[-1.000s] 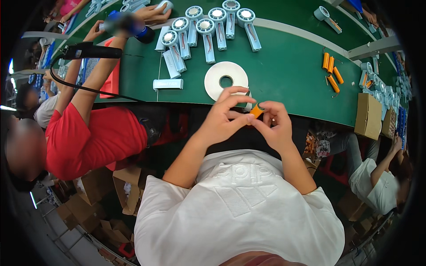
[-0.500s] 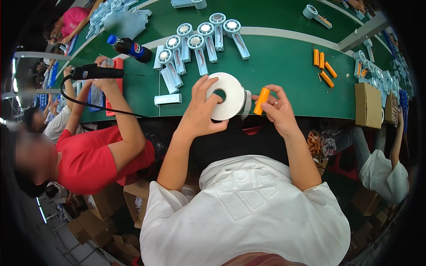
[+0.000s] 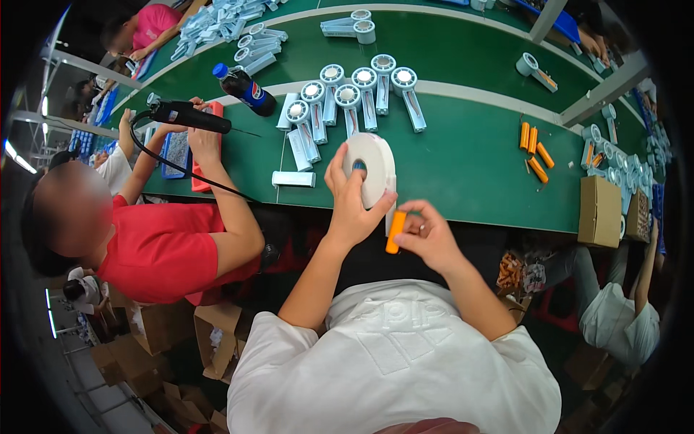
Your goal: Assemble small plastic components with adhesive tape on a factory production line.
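Note:
My left hand [image 3: 352, 205] is closed on a thick roll of white tape [image 3: 382, 165], with its fingers at the hole in the core and the thumb on the near edge. The roll is tilted, so its rim faces partly to the right. A white strip [image 3: 390, 223] hangs from the roll's near side. Just right of it, my right hand [image 3: 431, 237] pinches an orange cylindrical battery [image 3: 395, 232] between thumb and fingers. The battery is nearly upright in the picture and lies against or right beside the strip; contact cannot be told.
Several light-blue handheld fans [image 3: 348, 98] lie beyond the roll on the green table [image 3: 463, 166]. More orange batteries [image 3: 533, 150] lie at the right, near a cardboard box [image 3: 599, 211]. A dark drink bottle [image 3: 248, 92] and a co-worker with a power screwdriver [image 3: 189, 116] are at left.
My left hand has turned the tape roll from facing up to tilted. My right hand has brought the battery nearer to me and leftward, close to the strip. The whole view has shifted slightly.

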### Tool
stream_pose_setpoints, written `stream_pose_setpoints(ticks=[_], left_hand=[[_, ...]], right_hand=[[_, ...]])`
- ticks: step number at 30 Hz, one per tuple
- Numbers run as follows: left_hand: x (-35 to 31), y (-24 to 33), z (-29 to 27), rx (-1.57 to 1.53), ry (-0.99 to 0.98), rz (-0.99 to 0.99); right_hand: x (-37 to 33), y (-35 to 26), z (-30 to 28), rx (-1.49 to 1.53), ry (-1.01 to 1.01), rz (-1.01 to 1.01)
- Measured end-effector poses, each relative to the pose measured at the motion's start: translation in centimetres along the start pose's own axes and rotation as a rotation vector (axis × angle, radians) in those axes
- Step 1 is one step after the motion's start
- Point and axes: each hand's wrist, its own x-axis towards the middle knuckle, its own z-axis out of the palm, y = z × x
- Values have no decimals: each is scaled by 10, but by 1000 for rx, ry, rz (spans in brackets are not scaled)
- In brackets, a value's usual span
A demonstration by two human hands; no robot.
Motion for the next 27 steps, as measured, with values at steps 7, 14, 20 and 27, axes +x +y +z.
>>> stream_pose_setpoints(ticks=[7, 14, 20, 27], left_hand=[[-11, -5, 0, 12, -65, 117], [-14, 20, -2, 69, -236, 345], [-12, 32, 8, 14, -191, 317], [-35, 71, 45, -136, 30, 34]], right_hand=[[-13, -43, -29, -91, 324, -107], [-8, -111, -31, -450, 102, -23], [-7, -116, -22, -528, 219, -56], [8, -87, 15, -446, 656, -575]])
